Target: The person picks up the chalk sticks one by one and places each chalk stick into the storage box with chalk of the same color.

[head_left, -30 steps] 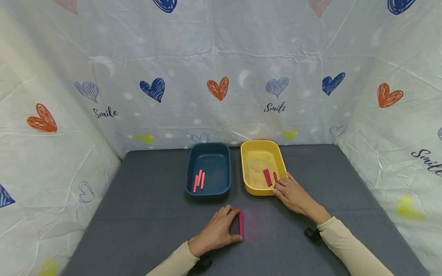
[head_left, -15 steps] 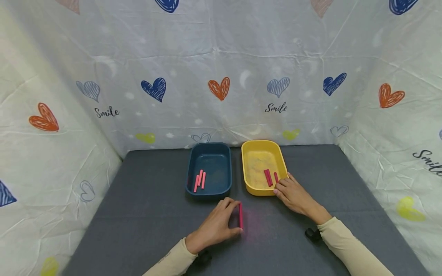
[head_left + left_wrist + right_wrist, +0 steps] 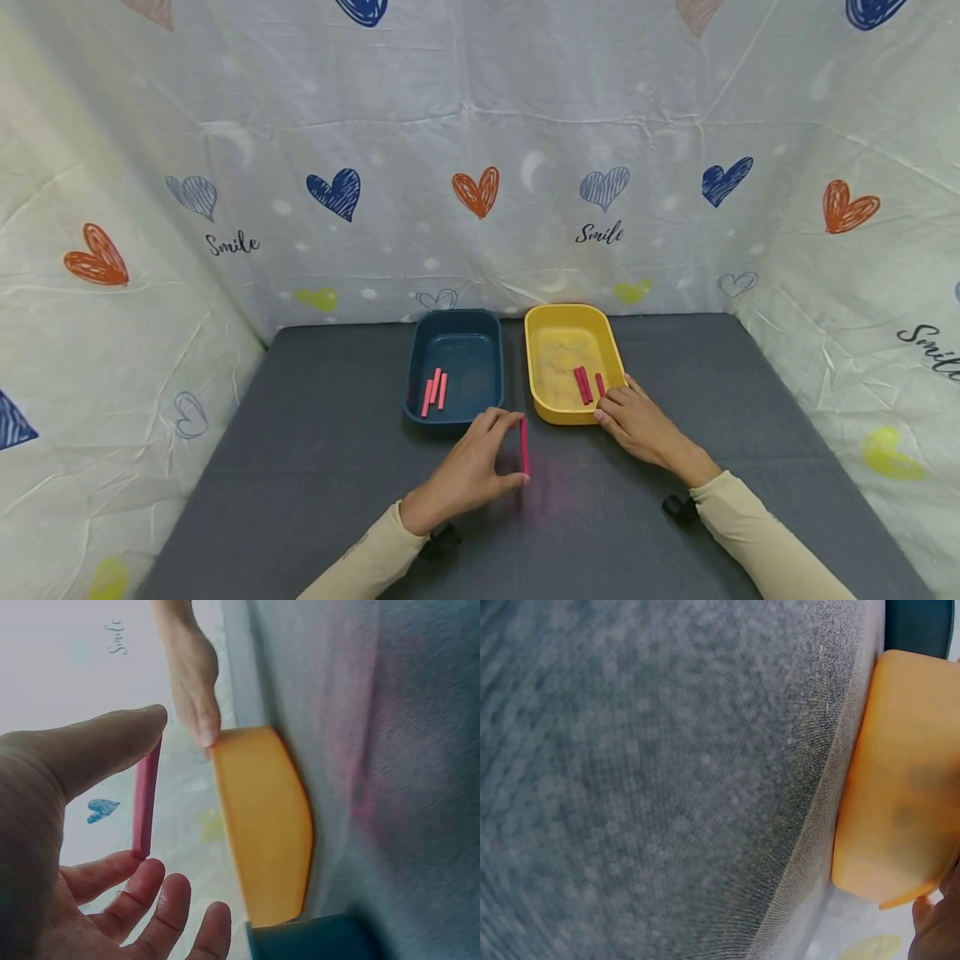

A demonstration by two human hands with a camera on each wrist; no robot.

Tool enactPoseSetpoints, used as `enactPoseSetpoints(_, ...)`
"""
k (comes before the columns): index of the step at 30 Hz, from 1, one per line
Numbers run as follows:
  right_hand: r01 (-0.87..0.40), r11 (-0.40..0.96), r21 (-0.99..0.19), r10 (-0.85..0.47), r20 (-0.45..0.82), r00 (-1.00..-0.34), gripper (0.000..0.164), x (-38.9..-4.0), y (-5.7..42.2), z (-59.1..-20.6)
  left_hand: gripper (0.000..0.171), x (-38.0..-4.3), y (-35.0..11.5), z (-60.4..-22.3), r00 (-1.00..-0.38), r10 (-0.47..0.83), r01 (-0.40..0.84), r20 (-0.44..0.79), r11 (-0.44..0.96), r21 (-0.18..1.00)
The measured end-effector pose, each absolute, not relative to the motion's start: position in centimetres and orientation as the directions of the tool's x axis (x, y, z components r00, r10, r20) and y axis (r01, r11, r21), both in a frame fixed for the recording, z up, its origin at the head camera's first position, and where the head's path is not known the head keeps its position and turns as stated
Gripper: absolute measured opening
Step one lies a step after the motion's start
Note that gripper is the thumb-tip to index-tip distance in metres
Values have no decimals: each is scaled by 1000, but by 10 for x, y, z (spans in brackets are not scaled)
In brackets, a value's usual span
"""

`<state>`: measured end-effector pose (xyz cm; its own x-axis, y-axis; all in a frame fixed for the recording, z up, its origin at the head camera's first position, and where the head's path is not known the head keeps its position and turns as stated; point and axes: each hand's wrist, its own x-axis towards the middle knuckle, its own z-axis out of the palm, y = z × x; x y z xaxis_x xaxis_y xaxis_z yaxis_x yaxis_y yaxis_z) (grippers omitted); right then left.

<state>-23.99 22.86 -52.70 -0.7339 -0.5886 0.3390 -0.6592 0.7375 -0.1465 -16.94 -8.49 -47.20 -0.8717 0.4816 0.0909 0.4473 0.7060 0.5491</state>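
Observation:
My left hand (image 3: 468,467) pinches a dark pink chalk stick (image 3: 525,447) by its ends, between thumb and fingertips. The stick (image 3: 146,802) shows just above the table, in front of the two trays. My right hand (image 3: 647,429) grips the near right corner of the yellow tray (image 3: 557,414). Several dark pink chalk sticks (image 3: 582,386) lie in that tray; the lower end of one is hidden by the right fingers. Lighter pink chalk sticks (image 3: 434,392) lie in the dark blue tray (image 3: 452,421) to the left. In the right wrist view, the right hand (image 3: 939,922) is mostly cut off.
Both trays stand side by side near the back edge of the grey cloth-covered table (image 3: 322,417). A pink smear (image 3: 553,492) marks the cloth in front of them. A printed curtain (image 3: 405,208) hangs behind and along both sides.
My left hand has moved away from me towards the trays, carrying the dark pink chalk stick. My right hand and both trays have stayed in place.

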Motion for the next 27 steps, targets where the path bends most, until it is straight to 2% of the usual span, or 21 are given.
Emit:
enactPoseSetpoints(11,-668,728,-152,-590,358,-724,16,-240,228,-526,82,-187,-76,-459,-897,431,407,103,710,575)
enactPoseSetpoints(27,-671,729,-139,-594,359,-720,14,-239,228,-523,82,-208,-49,-442,-866,446,487,227,650,584)
